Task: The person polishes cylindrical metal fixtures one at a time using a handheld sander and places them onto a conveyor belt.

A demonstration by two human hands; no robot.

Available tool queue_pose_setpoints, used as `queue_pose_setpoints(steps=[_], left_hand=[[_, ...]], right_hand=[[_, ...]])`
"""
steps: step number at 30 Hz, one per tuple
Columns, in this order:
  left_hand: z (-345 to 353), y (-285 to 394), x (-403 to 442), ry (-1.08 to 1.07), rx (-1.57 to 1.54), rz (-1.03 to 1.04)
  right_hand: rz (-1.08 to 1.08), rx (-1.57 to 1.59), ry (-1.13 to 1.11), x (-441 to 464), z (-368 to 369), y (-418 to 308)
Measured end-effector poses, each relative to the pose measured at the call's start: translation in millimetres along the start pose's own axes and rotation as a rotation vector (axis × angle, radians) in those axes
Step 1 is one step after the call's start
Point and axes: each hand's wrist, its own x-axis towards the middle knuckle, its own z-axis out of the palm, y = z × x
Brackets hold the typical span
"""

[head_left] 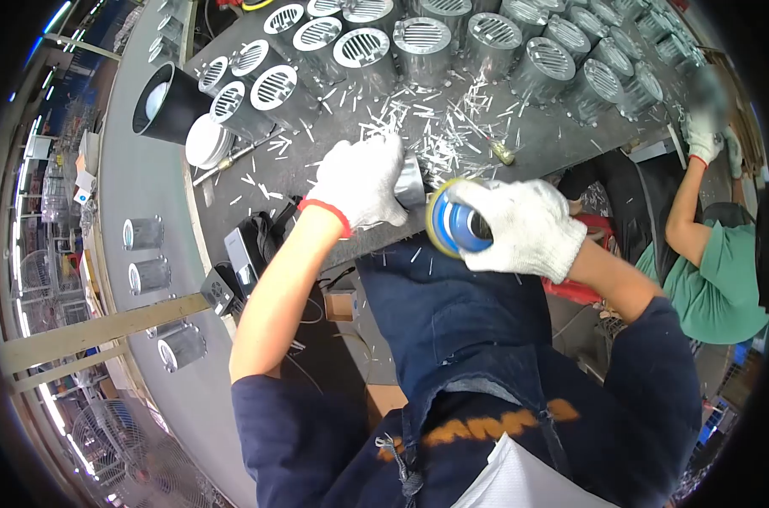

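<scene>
Fingers of the gloved left hand are curled about a metal can near the table's front edge, though the glove hides much of their hold. Those of the right hand are wrapped around a blue round thing with a yellow rim, just beside the can; whether the two touch, I cannot tell. If the left hold is loose, a push from the right could turn the can or slide it off the edge towards the apron. Knit gloves might also slip on smooth metal, or snag if the blue thing has a moving part, which does not show.

White strips lie thickly beyond the hands, with a few on the apron; one caught under the can could make it rock. Among them lies a tool with a yellowish handle, easily knocked. Farther back, slotted cans stand crowded on the dark table, so a wide elbow or reach could topple several.
</scene>
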Motion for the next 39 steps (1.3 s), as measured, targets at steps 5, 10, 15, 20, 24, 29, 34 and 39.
queue_pose_setpoints(steps=[5,10,15,20,24,29,34,39], left_hand=[[14,-2,3,0.249,0.139,-0.005],[-21,-4,9,-0.121,0.002,-0.041],[1,8,-14,0.078,0.145,0.067],[-2,2,-3,-0.025,0.111,0.016],[1,-4,-2,-0.046,0.031,0.019],[5,-9,-2,-0.019,0.004,0.032],[2,-6,2,-0.047,-0.002,-0.007],[-8,1,-14,0.109,0.005,-0.034]], right_hand=[[0.079,0.2,0.107,-18,8,6],[0.108,0.163,0.274,-19,-2,7],[0.126,0.151,0.258,-13,-18,-2],[0.03,-0.028,0.202,5,-18,-3],[0.031,-0.101,0.084,15,-20,-15],[0.018,-0.147,0.093,23,-26,-21],[0.057,-0.088,0.149,47,-34,-14],[0.121,-0.029,0.175,53,-33,13]])
